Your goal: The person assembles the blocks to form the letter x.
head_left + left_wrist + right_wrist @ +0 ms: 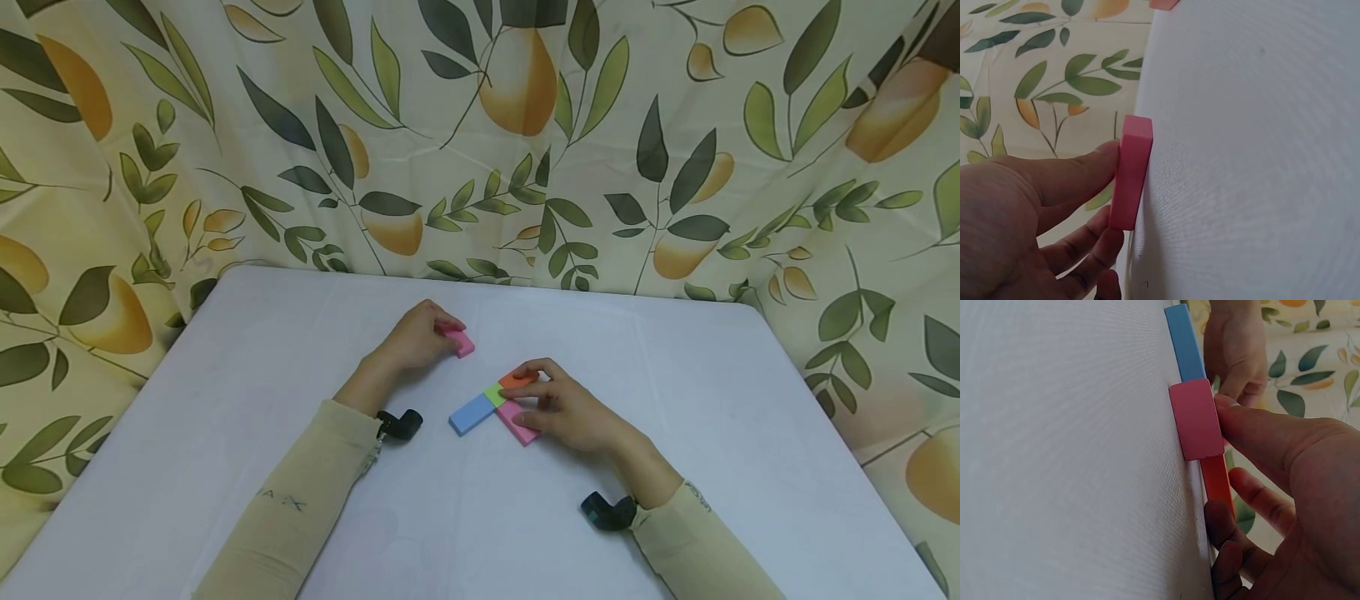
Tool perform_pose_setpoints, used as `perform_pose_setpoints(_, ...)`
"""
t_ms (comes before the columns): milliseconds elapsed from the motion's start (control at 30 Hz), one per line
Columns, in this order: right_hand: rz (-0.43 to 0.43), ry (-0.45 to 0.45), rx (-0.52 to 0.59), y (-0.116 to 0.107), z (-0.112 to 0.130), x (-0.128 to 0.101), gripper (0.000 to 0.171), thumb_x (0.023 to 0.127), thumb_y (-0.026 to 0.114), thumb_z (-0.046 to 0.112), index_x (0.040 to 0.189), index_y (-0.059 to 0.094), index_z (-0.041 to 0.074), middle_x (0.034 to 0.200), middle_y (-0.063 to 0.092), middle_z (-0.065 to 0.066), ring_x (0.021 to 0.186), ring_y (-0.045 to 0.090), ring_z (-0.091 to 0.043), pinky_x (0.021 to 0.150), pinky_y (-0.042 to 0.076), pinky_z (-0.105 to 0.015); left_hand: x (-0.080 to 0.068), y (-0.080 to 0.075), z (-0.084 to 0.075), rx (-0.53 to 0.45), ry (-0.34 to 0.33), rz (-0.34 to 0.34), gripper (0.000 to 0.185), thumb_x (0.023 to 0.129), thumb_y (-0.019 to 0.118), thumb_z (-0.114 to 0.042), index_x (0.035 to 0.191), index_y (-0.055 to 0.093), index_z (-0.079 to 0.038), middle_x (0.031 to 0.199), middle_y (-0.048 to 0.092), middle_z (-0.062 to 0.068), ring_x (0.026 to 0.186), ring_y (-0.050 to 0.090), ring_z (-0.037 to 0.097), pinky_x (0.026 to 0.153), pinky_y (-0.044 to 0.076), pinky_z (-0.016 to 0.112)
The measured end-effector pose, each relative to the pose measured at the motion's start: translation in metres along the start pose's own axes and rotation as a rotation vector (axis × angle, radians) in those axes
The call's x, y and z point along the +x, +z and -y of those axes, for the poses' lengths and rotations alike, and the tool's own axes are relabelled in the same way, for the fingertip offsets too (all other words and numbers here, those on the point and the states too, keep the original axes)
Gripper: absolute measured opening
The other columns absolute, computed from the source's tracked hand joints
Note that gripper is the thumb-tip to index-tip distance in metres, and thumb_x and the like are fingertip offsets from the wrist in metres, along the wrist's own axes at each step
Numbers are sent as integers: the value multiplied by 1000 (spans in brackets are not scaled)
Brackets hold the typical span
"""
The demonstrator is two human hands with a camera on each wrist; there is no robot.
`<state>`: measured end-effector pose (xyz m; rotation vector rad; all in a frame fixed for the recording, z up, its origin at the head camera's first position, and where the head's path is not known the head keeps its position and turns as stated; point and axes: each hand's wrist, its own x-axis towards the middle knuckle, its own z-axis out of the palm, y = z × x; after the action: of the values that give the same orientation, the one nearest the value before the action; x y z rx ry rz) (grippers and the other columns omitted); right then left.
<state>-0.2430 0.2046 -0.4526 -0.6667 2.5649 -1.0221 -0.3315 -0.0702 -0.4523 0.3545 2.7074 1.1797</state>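
My left hand pinches a small pink block between thumb and fingers, close over the white table. In the left wrist view this pink block stands on edge against the fingertips. Nearer the middle, a blue block, a small green square, an orange block and a second pink block lie together, meeting around the green square. My right hand rests over them with fingers spread: the thumb touches the pink block, and other fingertips touch the green and orange pieces, partly hiding the orange.
A white cloth covers the table. Behind and beside it hangs a curtain with a leaf and fruit print. Black wrist cameras sit at the left cuff and right cuff, low over the table.
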Motion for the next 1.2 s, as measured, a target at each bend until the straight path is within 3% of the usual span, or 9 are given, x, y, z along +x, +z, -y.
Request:
perform_pose_setpoints(367, 0, -7, 12, 0, 0, 0, 32, 91, 67, 31, 123, 66, 31, 141, 35, 13, 115, 45, -17, 85, 41, -30, 0, 0, -1, 16, -4, 18, 27, 86, 71, -20, 112, 73, -21, 107, 53, -3, 104, 51, 17, 90, 46, 36)
perform_pose_setpoints(633, 1, 7, 22, 0, -1, 1, 33, 91, 67, 32, 123, 65, 34, 140, 35, 14, 127, 40, -17, 94, 39, -37, 0, 0, -2, 5, -40, 21, 24, 86, 71, -21, 110, 73, -23, 104, 53, -3, 100, 52, 17, 86, 47, 34)
perform_pose_setpoints(867, -1, 9, -2, 0, 0, 1, 33, 90, 68, 32, 123, 65, 35, 140, 36, 15, 119, 44, -17, 89, 41, -35, -1, 0, -3, 11, -37, 21, 25, 85, 72, -22, 110, 73, -23, 104, 53, -3, 100, 52, 17, 86, 47, 34)
perform_pose_setpoints(1200, 3, 5, 15, 0, 0, 1, 32, 90, 68, 32, 122, 66, 34, 141, 36, 13, 124, 41, -19, 91, 40, -37, 0, -1, -4, 24, -22, 40, 25, 85, 73, -22, 110, 74, -22, 104, 54, -3, 100, 52, 17, 86, 46, 34)
